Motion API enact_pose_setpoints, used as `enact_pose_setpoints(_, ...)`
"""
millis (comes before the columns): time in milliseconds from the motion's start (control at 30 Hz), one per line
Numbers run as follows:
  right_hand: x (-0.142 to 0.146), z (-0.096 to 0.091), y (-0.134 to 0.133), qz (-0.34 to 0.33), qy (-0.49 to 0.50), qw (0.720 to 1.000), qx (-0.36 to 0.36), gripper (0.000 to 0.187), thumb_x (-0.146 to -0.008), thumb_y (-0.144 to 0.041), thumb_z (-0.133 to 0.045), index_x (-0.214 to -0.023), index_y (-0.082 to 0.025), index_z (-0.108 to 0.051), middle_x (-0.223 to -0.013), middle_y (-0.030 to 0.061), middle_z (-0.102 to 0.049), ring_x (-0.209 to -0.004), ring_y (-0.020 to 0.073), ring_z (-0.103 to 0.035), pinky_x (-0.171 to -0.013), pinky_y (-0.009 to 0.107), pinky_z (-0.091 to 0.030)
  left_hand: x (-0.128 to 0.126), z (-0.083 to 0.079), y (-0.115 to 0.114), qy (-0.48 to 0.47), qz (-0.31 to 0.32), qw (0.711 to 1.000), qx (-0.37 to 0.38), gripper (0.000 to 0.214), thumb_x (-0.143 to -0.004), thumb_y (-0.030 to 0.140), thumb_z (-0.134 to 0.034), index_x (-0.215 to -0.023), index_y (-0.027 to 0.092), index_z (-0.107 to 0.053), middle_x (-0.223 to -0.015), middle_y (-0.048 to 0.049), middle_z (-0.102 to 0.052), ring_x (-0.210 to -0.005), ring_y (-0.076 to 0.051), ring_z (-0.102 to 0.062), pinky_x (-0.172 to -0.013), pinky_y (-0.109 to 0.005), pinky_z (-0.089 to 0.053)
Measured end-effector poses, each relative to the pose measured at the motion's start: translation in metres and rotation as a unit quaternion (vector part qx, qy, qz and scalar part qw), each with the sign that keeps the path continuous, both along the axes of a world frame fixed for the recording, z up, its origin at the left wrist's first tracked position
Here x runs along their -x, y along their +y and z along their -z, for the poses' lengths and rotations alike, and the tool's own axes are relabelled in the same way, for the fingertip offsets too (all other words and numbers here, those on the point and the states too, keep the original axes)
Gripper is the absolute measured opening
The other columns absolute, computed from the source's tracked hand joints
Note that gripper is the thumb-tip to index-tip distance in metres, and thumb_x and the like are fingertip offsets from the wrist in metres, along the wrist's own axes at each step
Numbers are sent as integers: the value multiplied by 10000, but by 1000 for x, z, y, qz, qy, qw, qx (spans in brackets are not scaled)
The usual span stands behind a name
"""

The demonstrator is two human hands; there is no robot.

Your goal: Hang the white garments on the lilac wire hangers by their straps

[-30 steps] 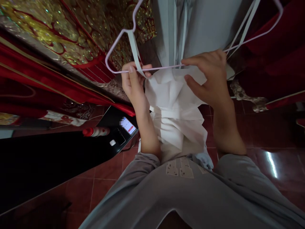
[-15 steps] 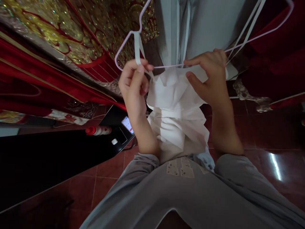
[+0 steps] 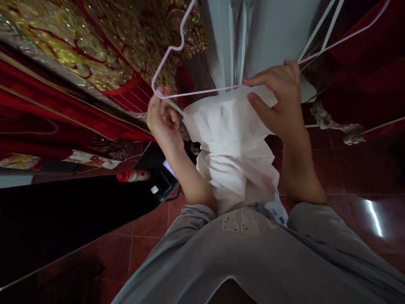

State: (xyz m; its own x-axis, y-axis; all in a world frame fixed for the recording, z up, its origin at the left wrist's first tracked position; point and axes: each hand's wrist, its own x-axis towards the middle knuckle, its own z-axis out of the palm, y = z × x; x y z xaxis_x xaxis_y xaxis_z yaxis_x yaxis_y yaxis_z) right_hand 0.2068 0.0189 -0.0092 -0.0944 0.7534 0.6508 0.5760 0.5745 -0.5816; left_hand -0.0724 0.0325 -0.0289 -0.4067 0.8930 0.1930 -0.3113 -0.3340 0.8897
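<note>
A pale pink hanger (image 3: 202,91) spans the space in front of me, its lower bar running between my hands. Below it a white strappy dress (image 3: 226,126) hangs in folds towards my lap. My left hand (image 3: 163,118) is closed at the hanger's left lower corner, fingers curled around a white strap that slants down to the dress top. My right hand (image 3: 278,95) grips the lower bar near the dress's right top edge, thumb held apart and index finger along the bar. The other strap (image 3: 319,31) rises over the hanger's right side.
Red and gold sequinned garments (image 3: 117,46) hang at the left, dark red clothing (image 3: 348,80) at the right. A black table (image 3: 79,211) on the left bears a red-capped bottle (image 3: 133,175), a dark phone (image 3: 163,181), a lit phone (image 3: 169,167) and a small white case (image 3: 155,189).
My left hand has moved left and down, drawing the strap from the hanger's notch towards its lower left corner. My right hand has stayed nearly in place.
</note>
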Motion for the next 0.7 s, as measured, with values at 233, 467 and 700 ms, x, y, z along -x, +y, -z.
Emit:
enact_pose_setpoints(233,13,1,-4,8,-10,1000,2,264,-902,-550,-617,-1146,-488,-695,-1136,-25,-740,-1152,283,-643,-1283,632,-292,-54,-6,-4,49,98,994,-24,387,-1091,529,-488,-1070,206,-700,-1208,-121,-748,-829,-249,-651,-630,-370,-408)
enact_pose_setpoints(467,-7,-13,-1,7,150,973,-173,177,-960,-283,-629,-1069,-290,-768,-1012,-21,-741,-981,145,-694,-876,343,-581,-73,-22,-14,10,68,995,-79,471,-1193,311,-280,-904,211,-639,-961,-65,-776,-466,-133,-386,-483,-317,-268)
enact_pose_setpoints(700,-56,-32,21,53,348,936,-25,252,-788,27,-568,-867,-105,-767,-691,-29,-681,-473,36,-557,-395,150,-381,-76,-28,-17,-33,88,991,-90,434,-1183,206,-297,-888,179,-614,-915,-87,-748,-445,-119,-312,-443,-288,-181)
